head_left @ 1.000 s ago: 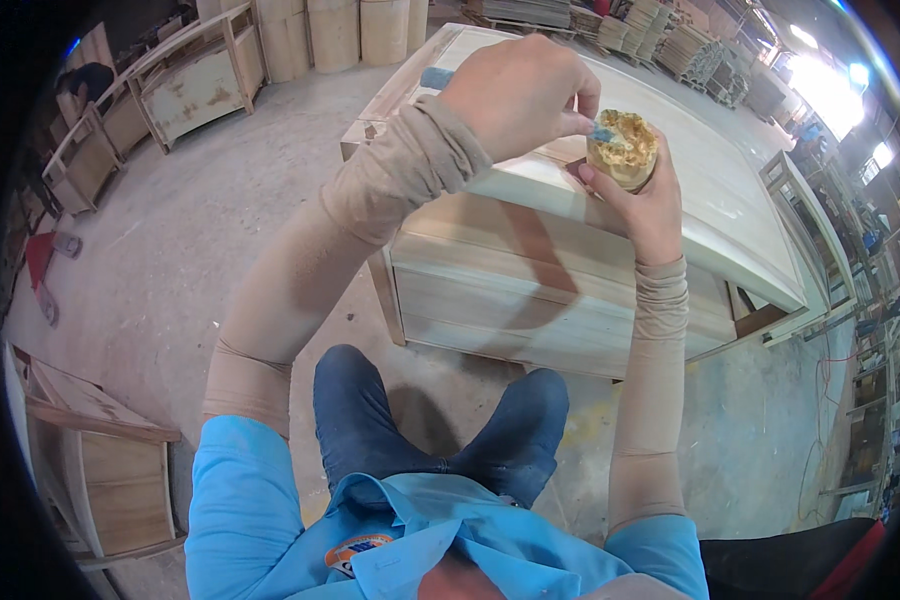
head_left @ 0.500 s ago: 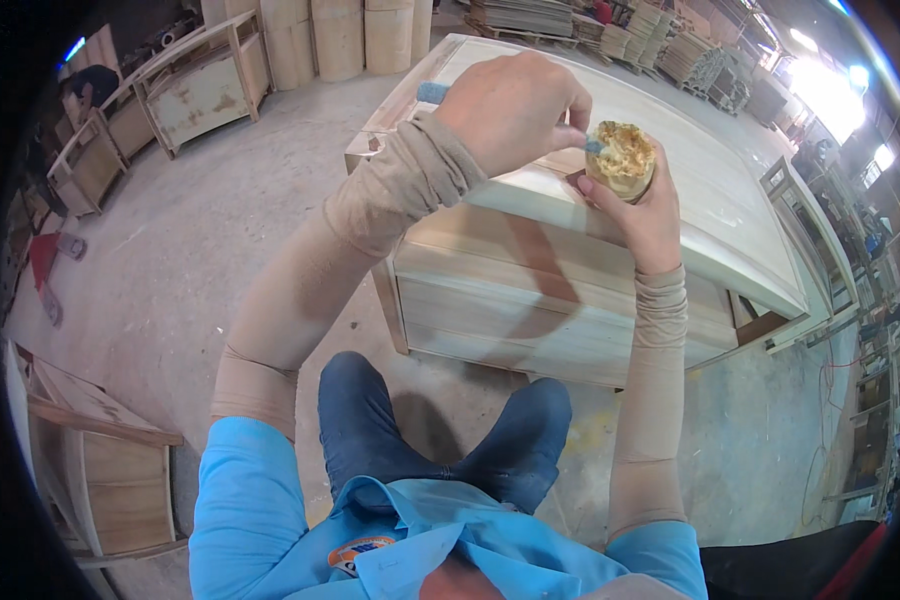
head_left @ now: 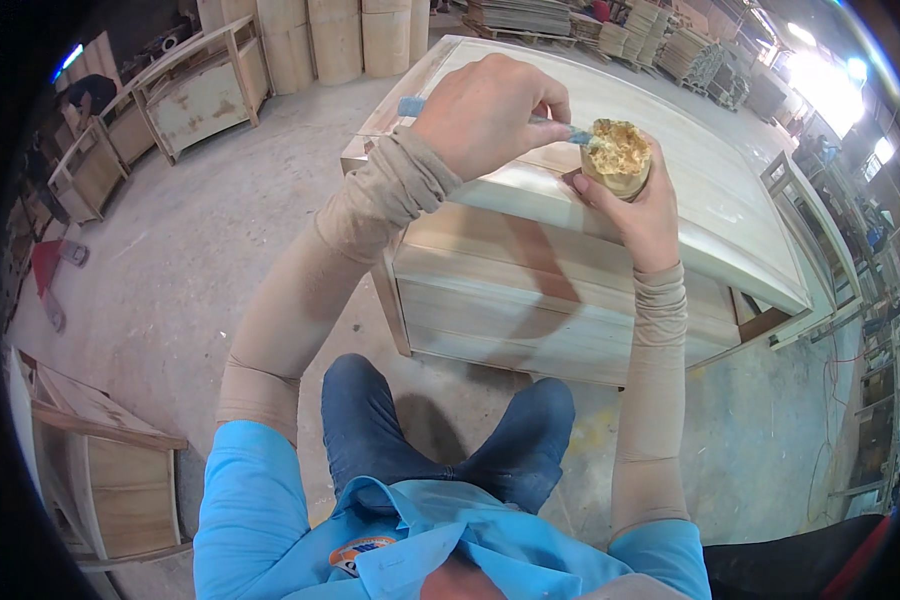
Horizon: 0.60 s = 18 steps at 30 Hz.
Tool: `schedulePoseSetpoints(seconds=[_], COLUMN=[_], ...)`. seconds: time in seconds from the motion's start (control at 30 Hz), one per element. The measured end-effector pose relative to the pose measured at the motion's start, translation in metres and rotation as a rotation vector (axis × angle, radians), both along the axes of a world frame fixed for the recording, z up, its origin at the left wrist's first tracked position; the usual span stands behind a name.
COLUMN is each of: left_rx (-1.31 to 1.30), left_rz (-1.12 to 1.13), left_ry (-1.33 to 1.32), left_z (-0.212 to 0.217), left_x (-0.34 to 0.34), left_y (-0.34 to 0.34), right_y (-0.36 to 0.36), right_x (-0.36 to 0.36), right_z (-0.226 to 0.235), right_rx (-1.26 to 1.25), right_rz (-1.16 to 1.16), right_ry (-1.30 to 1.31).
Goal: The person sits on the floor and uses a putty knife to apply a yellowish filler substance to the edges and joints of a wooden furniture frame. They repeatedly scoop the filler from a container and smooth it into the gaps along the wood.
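My left hand (head_left: 485, 115) is closed around a slim spatula-like tool (head_left: 410, 106) with a blue end. Its bluish-grey tip meets the near-left rim of a small round container (head_left: 618, 183). Inside sits lumpy yellowish paste (head_left: 618, 148), like wood filler. My right hand (head_left: 652, 220) wraps the container from the right, thumb on its near side. A small brown flat piece (head_left: 572, 180) shows beside that thumb; I cannot tell whether it is held. Both hands are above the pale top of a wooden cabinet (head_left: 710, 190).
The cabinet's front (head_left: 550, 330) faces my knees. Another wooden piece (head_left: 125, 480) stands at lower left. Unfinished furniture frames (head_left: 195, 100) and tall curved wooden panels (head_left: 335, 40) are at the far left, where a person (head_left: 92, 92) bends. Board stacks (head_left: 690, 55) lie at the back right.
My left hand has shifted slightly left, drawing the tool's tip out of the paste toward the rim. The right hand with the container has barely moved.
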<state>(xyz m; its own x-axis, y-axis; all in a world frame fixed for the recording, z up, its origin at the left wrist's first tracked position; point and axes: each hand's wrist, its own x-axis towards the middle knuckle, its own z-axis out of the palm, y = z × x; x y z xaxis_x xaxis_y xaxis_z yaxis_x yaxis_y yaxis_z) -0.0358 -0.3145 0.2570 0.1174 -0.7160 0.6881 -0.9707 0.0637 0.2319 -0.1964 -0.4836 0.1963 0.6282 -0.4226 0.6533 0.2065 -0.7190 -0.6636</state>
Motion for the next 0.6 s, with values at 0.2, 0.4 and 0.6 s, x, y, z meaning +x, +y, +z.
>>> schedulePoseSetpoints(seconds=[0.2,0.4,0.6], left_rx=[0.032,0.064,-0.002], left_rz=[-0.006,-0.005,-0.045], left_ry=[0.055,0.079,0.136], left_z=[0.000,0.001,0.000], left_x=[0.004,0.008,0.006], left_y=[0.002,0.010,0.012], right_y=[-0.001,0.004,0.001], right_x=[-0.001,-0.002,0.000], right_z=[0.002,0.004,0.001], right_rx=[-0.031,-0.015,0.042], right_rz=[0.005,0.010,0.051], right_ry=[0.002,0.003,-0.008])
